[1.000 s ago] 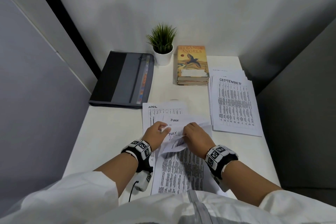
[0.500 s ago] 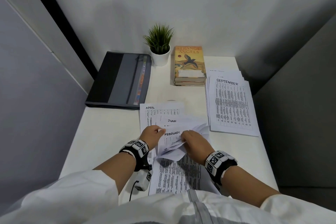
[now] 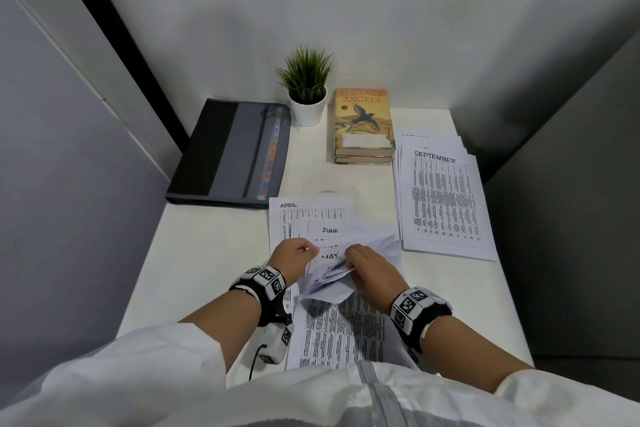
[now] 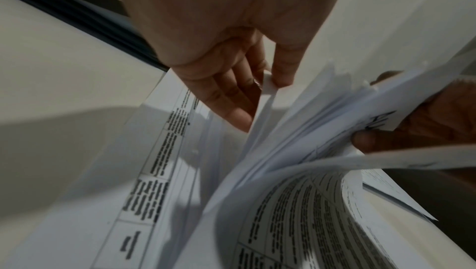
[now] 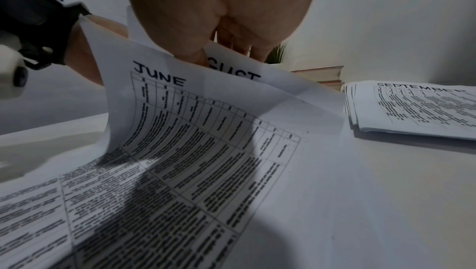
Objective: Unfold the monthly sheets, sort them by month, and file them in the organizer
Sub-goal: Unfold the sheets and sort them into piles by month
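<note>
Near the table's front edge lies a loose stack of white monthly sheets (image 3: pixel 341 326), with the headings APRIL (image 3: pixel 289 205), JUNE (image 3: pixel 329 230) and MAY (image 3: pixel 330 256) showing. My left hand (image 3: pixel 309 248) pinches the edge of one sheet (image 4: pixel 268 90) between thumb and fingers. My right hand (image 3: pixel 350 263) grips a bent bundle of sheets (image 4: pixel 335 123) lifted off the stack. In the right wrist view the JUNE sheet (image 5: pixel 185 123) curls up under my right hand (image 5: pixel 206 59), and an AUGUST sheet (image 5: pixel 234 74) sits behind it. The grey zip organizer (image 3: pixel 235 152) lies closed at the back left.
A flat pile of sheets topped by SEPTEMBER (image 3: pixel 440 198) lies at the right. Two stacked books (image 3: pixel 363 125) and a small potted plant (image 3: pixel 306 90) stand at the back wall. Grey partition walls close in the white table (image 3: pixel 207 253) on both sides.
The heading showing between my hands went from JULY to FEBRUARY to MAY as my hands leafed through the stack. My right hand's bundle has grown.
</note>
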Tool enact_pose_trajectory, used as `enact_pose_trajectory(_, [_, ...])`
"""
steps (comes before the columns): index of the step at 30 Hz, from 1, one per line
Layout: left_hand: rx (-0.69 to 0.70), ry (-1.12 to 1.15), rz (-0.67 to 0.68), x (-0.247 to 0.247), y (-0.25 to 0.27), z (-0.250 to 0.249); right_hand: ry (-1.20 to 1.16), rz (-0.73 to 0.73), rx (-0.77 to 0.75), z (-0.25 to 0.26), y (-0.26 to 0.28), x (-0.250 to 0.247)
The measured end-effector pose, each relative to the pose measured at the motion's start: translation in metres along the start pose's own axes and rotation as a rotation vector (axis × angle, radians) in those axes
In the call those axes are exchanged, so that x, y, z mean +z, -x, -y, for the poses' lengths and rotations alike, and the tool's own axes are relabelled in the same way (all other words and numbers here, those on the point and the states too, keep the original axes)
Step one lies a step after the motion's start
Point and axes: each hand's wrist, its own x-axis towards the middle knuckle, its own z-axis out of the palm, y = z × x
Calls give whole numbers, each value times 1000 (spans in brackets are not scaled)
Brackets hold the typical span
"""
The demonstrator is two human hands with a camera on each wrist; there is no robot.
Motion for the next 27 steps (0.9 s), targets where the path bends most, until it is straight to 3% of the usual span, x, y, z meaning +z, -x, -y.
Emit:
enact_pose_trajectory(4, [-13, 53, 151, 0, 2, 0, -2, -17, -8, 0, -1, 1])
enact_pose_trajectory(9, [2, -29, -75, 0, -9, 6, 26, -11, 15, -3, -1, 3])
enact_pose_trajectory(13, [-156, 61, -8, 0, -15, 9, 12, -11, 1, -3, -6, 1])
enact_pose_trajectory(20, [-79, -71, 90, 3, -14, 1, -9, 32, 15, -6, -19, 3])
enact_pose_trajectory(27, [-59, -89, 34, 7, -12, 2, -16, 12, 53, -8, -15, 8])
